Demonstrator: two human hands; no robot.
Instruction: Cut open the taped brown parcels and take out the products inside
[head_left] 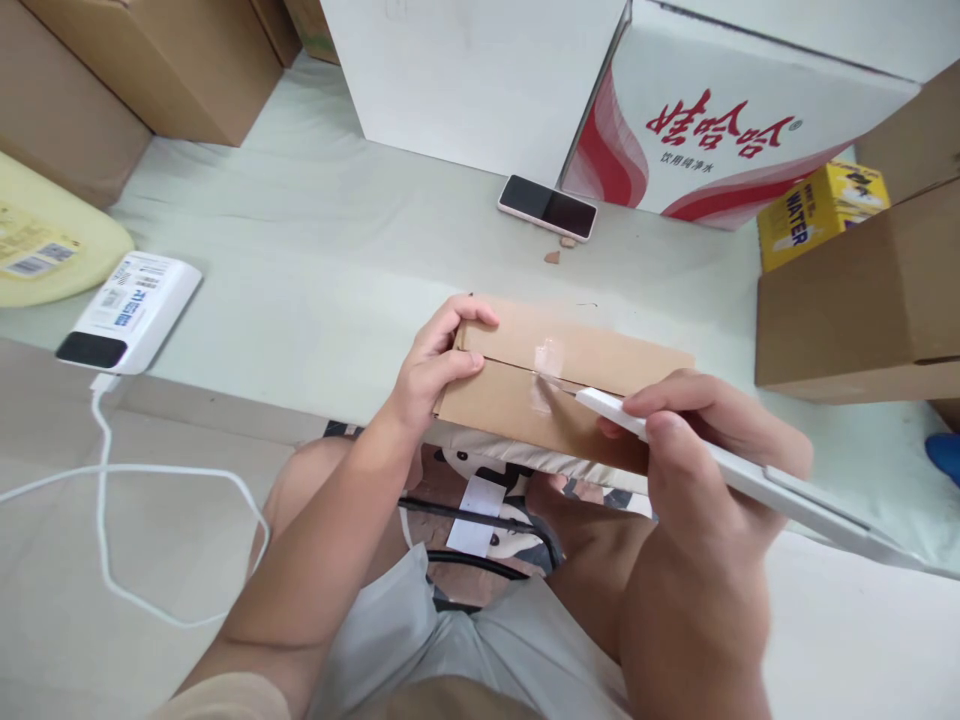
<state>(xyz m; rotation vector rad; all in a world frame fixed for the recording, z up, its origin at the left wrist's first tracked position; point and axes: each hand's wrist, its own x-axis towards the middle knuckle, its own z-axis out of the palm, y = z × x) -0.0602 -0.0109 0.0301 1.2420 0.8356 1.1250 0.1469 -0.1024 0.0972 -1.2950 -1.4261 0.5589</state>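
Note:
A small brown cardboard box [495,395] lies at the table's near edge, with a seam running along its top face. A short strip of clear tape [548,360] crosses that seam near the middle. My left hand [442,365] grips the box's left end, thumb and fingers on the top face. In my right hand [705,450] is a white utility knife [757,482], held like a pen. Its thin blade points left, and the tip meets the tape at the seam. The box's right end is partly hidden behind my right hand.
A phone [547,207] and small brown scraps [553,257] lie beyond the box. Large white cartons [720,110] stand behind. A white device [131,310] with a cable and a yellow jug [52,240] are at left; a brown carton [855,290] holding a yellow pack [817,215] stands right.

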